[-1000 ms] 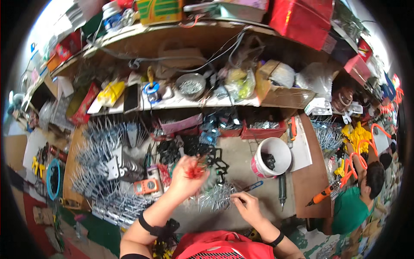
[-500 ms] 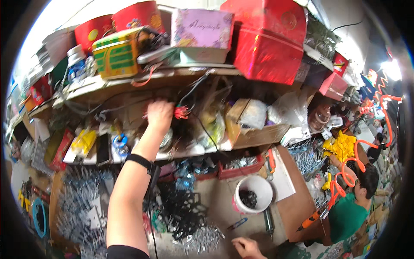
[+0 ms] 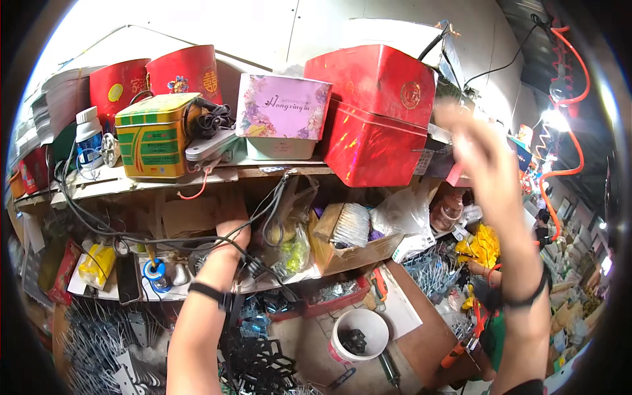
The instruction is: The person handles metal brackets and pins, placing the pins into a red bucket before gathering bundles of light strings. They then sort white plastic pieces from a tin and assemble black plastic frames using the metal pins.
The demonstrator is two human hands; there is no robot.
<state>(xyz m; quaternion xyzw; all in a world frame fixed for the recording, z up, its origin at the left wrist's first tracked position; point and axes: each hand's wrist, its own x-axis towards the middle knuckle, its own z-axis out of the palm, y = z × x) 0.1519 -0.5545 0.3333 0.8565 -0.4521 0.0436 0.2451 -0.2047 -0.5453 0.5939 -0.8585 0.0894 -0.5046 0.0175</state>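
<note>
My left hand reaches deep into the lower shelf compartment, under the upper shelf board. Its fingers are hidden in there, so what they touch does not show. Dark cables run across by the wrist. A clear bag with yellow-green contents lies just right of that arm. Raised high on the right, my right hand is smeared by motion. It appears in front of the shelf's right end, beside the big red box; its fingers cannot be made out.
On the upper shelf stand a yellow-green tin and a pink floral box. Below are a white bucket with black parts, a red tray and heaped metal parts. An orange coiled hose hangs at right.
The view has tilted upward. My right hand has risen from the bench at the bottom to the upper right. My left hand, earlier beside something red, now reaches further under the shelf board.
</note>
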